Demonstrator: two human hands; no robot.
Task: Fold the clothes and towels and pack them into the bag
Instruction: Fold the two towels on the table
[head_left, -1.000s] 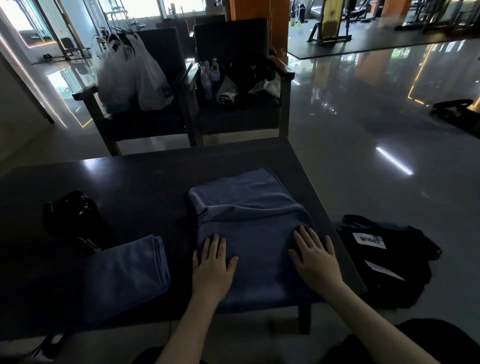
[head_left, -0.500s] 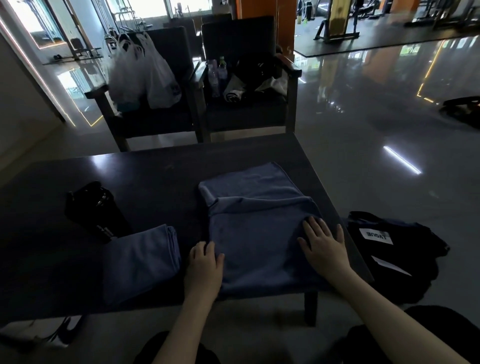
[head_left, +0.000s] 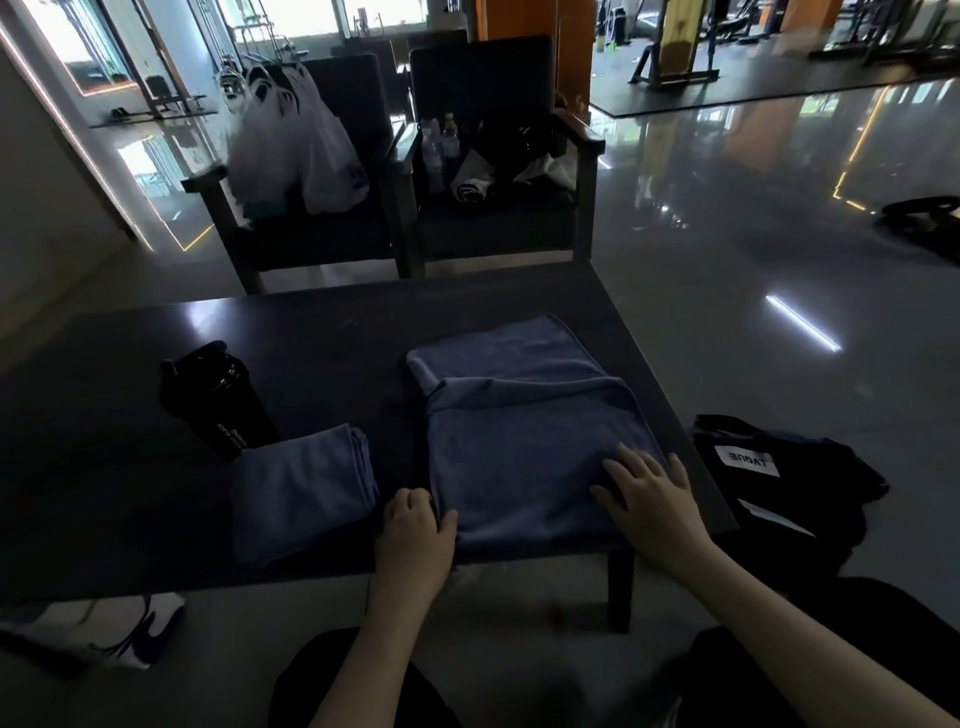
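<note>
Left hand grip pinching near-left edge of blue towel; right hand spread flat on top — likely pinning layers for next fold. Lying on tabletop, beside finished folded towel. Black bag waiting on floor, right.

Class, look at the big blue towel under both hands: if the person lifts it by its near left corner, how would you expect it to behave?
The big towel would probably droop rather than hold shape; its folded layers already show soft creases. It likely feels light, being thin cloth. The folds may fall open, since only the left hand pinches the edge while the right hand lies flat.
</note>
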